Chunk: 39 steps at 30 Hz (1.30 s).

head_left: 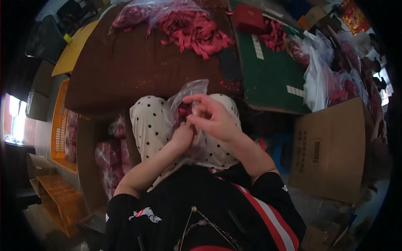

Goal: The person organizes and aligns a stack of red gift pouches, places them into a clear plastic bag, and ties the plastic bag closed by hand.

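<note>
A clear plastic bag (pixel 194 88) with dark pink pieces (pixel 182 112) inside rests in the lap, between the knees of the white dotted trousers. My left hand (pixel 183 136) is closed low on the bag, its fingers partly hidden behind my right hand. Just above it, my right hand (pixel 211 119) is at the bag's side, index finger stretched out and the other fingers curled. Whether the right fingers pinch the plastic is too unclear to tell.
Pink strips (pixel 194 31) lie on the brown-covered table (pixel 121 62). A red box (pixel 248 19) sits on a green board (pixel 272 75). Cardboard box (pixel 331 150) stands right; packed pink bags (pixel 109 154) and an orange crate (pixel 60 125) are left.
</note>
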### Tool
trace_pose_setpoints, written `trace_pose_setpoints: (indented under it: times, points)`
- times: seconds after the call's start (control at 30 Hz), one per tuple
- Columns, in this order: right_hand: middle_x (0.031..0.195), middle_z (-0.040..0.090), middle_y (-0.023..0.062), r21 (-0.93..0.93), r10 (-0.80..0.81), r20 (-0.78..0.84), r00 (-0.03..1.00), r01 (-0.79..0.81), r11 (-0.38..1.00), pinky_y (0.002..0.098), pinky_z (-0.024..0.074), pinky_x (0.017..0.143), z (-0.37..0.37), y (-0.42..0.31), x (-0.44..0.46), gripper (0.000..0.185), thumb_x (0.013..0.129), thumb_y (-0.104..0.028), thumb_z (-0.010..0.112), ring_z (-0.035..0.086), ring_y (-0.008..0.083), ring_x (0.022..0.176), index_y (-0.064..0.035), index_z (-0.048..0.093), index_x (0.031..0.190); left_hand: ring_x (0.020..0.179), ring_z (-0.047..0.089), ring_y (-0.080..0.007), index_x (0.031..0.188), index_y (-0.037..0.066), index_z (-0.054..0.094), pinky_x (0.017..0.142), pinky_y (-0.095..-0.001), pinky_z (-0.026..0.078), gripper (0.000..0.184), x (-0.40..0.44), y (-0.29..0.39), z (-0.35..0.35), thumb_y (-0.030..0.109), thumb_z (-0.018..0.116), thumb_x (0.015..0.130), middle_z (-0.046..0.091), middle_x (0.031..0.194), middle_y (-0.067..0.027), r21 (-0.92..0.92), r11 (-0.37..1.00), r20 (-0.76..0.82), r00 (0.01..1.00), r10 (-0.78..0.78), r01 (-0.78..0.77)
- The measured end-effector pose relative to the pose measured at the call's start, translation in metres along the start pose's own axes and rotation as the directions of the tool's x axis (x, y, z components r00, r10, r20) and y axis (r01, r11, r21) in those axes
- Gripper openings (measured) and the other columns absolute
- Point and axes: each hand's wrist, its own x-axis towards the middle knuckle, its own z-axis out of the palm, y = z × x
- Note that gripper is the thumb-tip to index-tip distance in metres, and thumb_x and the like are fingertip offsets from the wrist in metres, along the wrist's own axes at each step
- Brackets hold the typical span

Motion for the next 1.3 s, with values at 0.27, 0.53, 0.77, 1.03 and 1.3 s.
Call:
trace_pose_setpoints:
  times: [0.27, 0.53, 0.77, 1.03, 1.3]
  points:
    - [0.067, 0.059, 0.0005, -0.461, 0.061, 0.145, 0.988, 0.013, 0.887, 0.0260, 0.0454, 0.060, -0.037, -0.027, 0.033, 0.057, 0.086, -0.024, 0.076, 0.057, 0.0093, 0.062, -0.0109, 0.055, 0.136, 0.094, 0.066, -0.0350, 0.132, -0.003, 0.050, 0.074, -0.0425, 0.058, 0.044, 0.002, -0.003, -0.001, 0.013, 0.052, 0.091, 0.053, 0.131, -0.0254, 0.354, 0.922, 0.256, 0.964, 0.065, -0.156]
    - [0.086, 0.069, 0.0077, -0.845, -0.234, -0.360, 0.903, -0.209, 0.492, 0.0389, 0.0524, 0.071, -0.197, -0.006, 0.131, 0.041, 0.081, -0.044, 0.075, 0.069, 0.0250, 0.083, -0.0108, 0.073, 0.105, 0.109, 0.056, -0.0289, 0.133, -0.006, 0.054, 0.078, -0.0316, 0.058, 0.053, 0.012, 0.064, -0.083, 0.014, 0.062, 0.084, 0.040, 0.148, -0.0271, 0.568, 0.813, 0.394, 0.910, -0.130, -0.130]
    - [0.117, 0.064, 0.0138, -0.917, -0.410, -0.392, 0.823, -0.313, 0.250, 0.0450, 0.0502, 0.095, -0.334, 0.041, 0.220, 0.040, 0.080, -0.034, 0.076, 0.059, 0.0349, 0.111, -0.0084, 0.069, 0.110, 0.098, 0.063, -0.0302, 0.132, -0.010, 0.051, 0.081, -0.0350, 0.058, 0.054, 0.004, 0.073, -0.134, 0.012, 0.058, 0.082, 0.041, 0.144, -0.0330, 0.376, 0.890, 0.450, 0.891, 0.066, -0.256]
    - [0.118, 0.066, 0.0121, -0.889, -0.525, -0.422, 0.740, -0.452, 0.078, 0.0466, 0.0504, 0.093, -0.379, 0.061, 0.262, 0.042, 0.081, -0.035, 0.073, 0.061, 0.0341, 0.110, -0.0111, 0.068, 0.115, 0.087, 0.069, -0.0327, 0.138, 0.014, 0.058, 0.077, -0.0408, 0.055, 0.048, 0.060, 0.088, -0.306, 0.013, 0.066, 0.090, 0.066, 0.126, -0.0109, -0.524, 0.836, 0.575, 0.657, 0.487, -0.161]
    - [0.119, 0.065, 0.0110, -0.872, -0.509, -0.467, 0.723, -0.471, 0.131, 0.0466, 0.0525, 0.089, -0.424, 0.055, 0.286, 0.033, 0.093, -0.032, 0.061, 0.063, 0.0338, 0.108, -0.0132, 0.067, 0.119, 0.104, 0.064, -0.0156, 0.126, -0.002, 0.062, 0.089, -0.0308, 0.052, 0.047, 0.303, 0.064, -0.304, 0.029, 0.071, 0.092, 0.069, 0.113, -0.0092, -0.676, 0.733, 0.168, 0.956, 0.242, -0.067]
